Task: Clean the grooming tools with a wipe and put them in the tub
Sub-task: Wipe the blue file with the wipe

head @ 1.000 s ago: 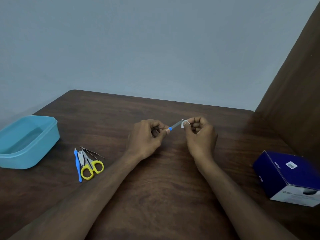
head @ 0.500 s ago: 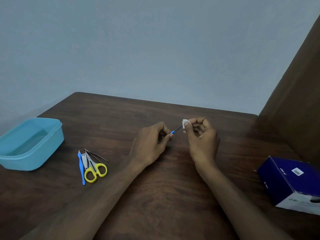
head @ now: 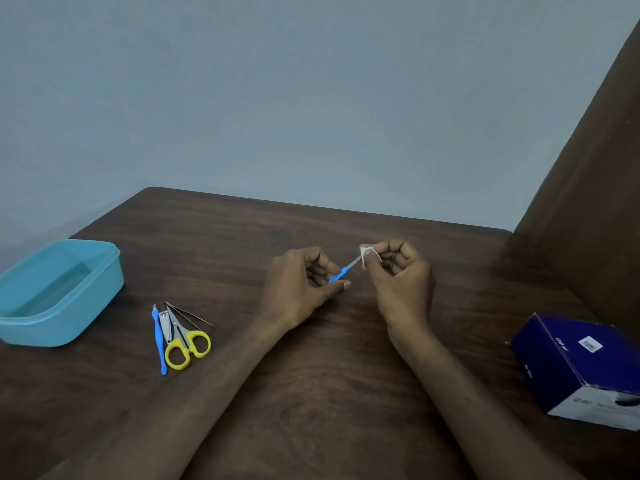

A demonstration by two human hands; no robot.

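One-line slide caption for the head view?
Left hand holds a blue-handled tool while right hand wipes its tip with a wipe.

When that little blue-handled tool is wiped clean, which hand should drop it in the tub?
Probably the left hand: it already holds the tool's blue handle, and the tub sits on its side. The right hand pinches the wipe.

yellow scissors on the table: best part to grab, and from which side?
Probably the yellow scissors are best pinched across the yellow loops, coming from above on the near side. They lie flat, loops toward the person and blades pointing away; the nail clipper and blue tool crowd the left side and thin tweezers lie by the blades, so the loops are the freest part.
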